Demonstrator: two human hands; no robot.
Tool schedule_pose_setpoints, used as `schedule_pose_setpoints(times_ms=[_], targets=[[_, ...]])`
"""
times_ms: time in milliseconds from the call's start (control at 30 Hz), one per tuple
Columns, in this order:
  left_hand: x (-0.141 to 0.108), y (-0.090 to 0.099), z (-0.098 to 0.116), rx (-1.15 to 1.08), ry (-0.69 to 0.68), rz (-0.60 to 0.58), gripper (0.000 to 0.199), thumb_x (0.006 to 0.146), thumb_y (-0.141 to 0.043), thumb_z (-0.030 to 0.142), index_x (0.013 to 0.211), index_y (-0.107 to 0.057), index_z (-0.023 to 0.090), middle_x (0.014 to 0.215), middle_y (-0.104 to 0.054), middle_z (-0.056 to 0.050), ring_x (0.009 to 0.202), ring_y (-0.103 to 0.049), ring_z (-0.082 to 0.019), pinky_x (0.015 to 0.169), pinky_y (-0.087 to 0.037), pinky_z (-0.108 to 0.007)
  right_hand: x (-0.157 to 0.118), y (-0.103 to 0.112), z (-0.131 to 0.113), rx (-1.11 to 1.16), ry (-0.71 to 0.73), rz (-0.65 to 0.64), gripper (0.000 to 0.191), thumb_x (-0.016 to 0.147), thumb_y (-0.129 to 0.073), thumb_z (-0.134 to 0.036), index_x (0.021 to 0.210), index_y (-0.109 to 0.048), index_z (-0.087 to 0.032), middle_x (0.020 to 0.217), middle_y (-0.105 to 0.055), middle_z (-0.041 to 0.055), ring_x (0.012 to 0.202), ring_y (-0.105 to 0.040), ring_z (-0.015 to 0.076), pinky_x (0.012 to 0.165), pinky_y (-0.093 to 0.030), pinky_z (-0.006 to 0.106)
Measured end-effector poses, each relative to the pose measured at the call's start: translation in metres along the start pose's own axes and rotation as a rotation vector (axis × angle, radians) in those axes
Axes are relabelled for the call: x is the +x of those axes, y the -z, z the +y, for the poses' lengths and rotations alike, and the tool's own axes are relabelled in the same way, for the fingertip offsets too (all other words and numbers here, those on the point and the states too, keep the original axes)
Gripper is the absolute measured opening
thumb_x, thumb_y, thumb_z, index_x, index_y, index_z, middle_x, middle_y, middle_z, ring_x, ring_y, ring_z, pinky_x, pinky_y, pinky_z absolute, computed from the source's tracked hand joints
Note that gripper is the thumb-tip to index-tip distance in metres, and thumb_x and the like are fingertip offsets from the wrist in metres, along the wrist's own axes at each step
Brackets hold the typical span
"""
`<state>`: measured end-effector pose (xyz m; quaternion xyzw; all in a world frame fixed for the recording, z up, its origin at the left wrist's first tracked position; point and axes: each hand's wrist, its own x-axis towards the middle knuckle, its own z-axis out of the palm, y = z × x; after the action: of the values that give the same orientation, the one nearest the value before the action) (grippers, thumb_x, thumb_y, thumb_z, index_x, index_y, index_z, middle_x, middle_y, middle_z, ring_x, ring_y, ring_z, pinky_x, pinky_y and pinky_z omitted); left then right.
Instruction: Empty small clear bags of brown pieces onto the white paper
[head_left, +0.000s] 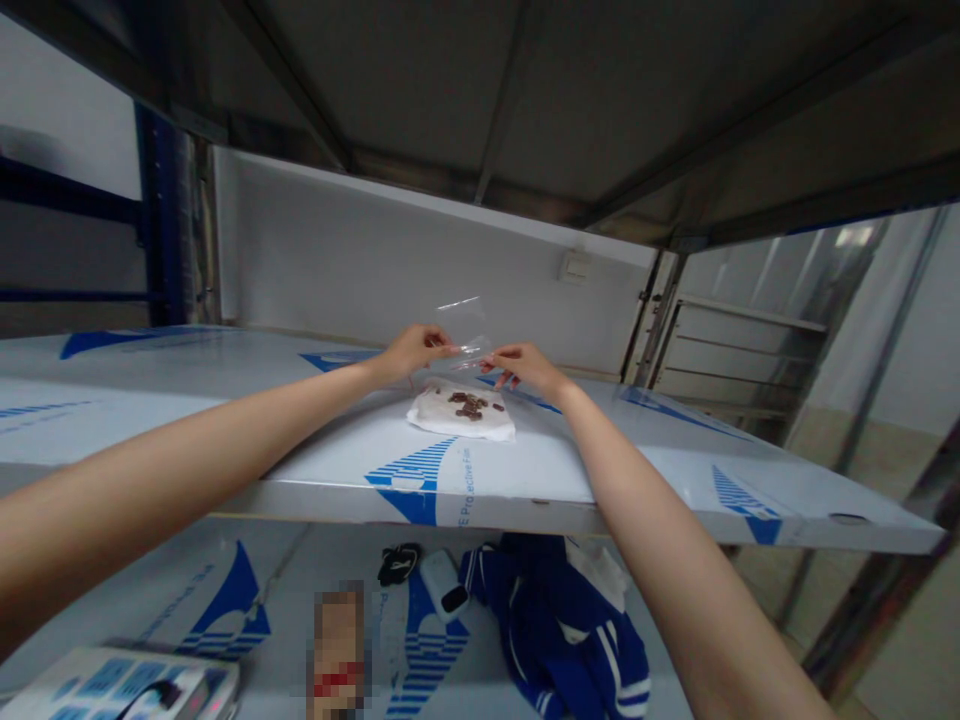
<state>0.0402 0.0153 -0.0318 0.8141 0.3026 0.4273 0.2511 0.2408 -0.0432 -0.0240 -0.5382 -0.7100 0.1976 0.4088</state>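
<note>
Between my two hands a clear plastic bag [463,322] stands up over the shelf. My left hand [420,350] pinches its left side, fingers closed. At the bag's lower right, the fingers of my right hand [523,366] are closed on it too. Just below and in front of the hands lies a white cloth or tissue [442,415], flat on the shelf. Several small brown pieces [470,405] are heaped on it; they are too small to tell their kind.
The shelf [300,440] is covered in printed protective film. A lower shelf holds a blue garment with white stripes [540,620], a pale blue device [442,580], a black cord [399,562] and a white box [120,685]. Another shelf [420,90] hangs overhead.
</note>
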Motion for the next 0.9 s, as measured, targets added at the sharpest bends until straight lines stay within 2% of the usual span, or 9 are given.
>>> schedule_pose_setpoints(times_ms=[100,233,400,600,700,900], targets=[[-0.004,-0.002,0.005,-0.109,-0.034,-0.044,0.023,0.078,-0.061,0.032,0.091,-0.065,0.013,0.089,-0.065,-0.007,0.084,-0.057,-0.018,0.072,-0.042,-0.027,-0.001,0.001,0.000,0.024,0.032,0.026,0.018,0.086,-0.057,-0.024,0.082,-0.071,-0.013,0.093,-0.072,0.0090,0.051,-0.055,0.0056,0.048,-0.037,0.019],[-0.003,-0.006,0.003,-0.170,-0.037,-0.158,0.019,0.075,-0.063,0.023,0.087,-0.068,0.009,0.084,-0.068,-0.011,0.081,-0.059,-0.020,0.076,-0.043,-0.031,-0.001,0.000,0.000,0.007,0.040,-0.007,0.018,0.085,-0.059,-0.025,0.082,-0.071,-0.012,0.092,-0.071,0.0093,0.053,-0.055,0.0061,0.048,-0.036,0.019],[0.002,-0.009,-0.004,-0.161,-0.033,-0.136,0.014,0.070,-0.065,0.021,0.076,-0.070,0.009,0.075,-0.069,-0.010,0.073,-0.059,-0.020,0.072,-0.043,-0.031,-0.001,-0.002,0.000,-0.025,0.057,-0.030,0.014,0.080,-0.063,-0.024,0.084,-0.071,-0.013,0.083,-0.070,0.0059,0.055,-0.054,0.0068,0.049,-0.035,0.019],[0.004,-0.009,-0.005,-0.023,-0.062,-0.224,0.017,0.065,-0.066,0.030,0.061,-0.068,0.013,0.060,-0.063,-0.007,0.059,-0.050,-0.016,0.057,-0.036,-0.027,0.003,-0.003,0.004,-0.099,0.061,-0.074,0.009,0.075,-0.065,-0.019,0.070,-0.069,-0.012,0.067,-0.066,0.0032,0.052,-0.050,0.0081,0.051,-0.034,0.021],[0.003,-0.011,-0.002,0.012,-0.086,-0.276,0.014,0.066,-0.064,0.027,0.063,-0.068,0.014,0.060,-0.062,-0.006,0.058,-0.049,-0.015,0.057,-0.034,-0.026,0.005,-0.002,0.007,-0.132,0.075,-0.103,0.009,0.074,-0.063,-0.015,0.068,-0.069,-0.013,0.065,-0.065,0.0026,0.053,-0.049,0.0085,0.053,-0.036,0.022],[-0.003,-0.014,0.007,0.041,-0.105,-0.268,0.008,0.066,-0.061,0.020,0.070,-0.067,0.016,0.063,-0.060,-0.003,0.061,-0.050,-0.015,0.059,-0.034,-0.026,0.005,-0.001,0.005,-0.121,0.148,-0.139,0.012,0.073,-0.058,-0.010,0.066,-0.068,-0.014,0.061,-0.061,0.0008,0.055,-0.045,0.0090,0.055,-0.036,0.023]])
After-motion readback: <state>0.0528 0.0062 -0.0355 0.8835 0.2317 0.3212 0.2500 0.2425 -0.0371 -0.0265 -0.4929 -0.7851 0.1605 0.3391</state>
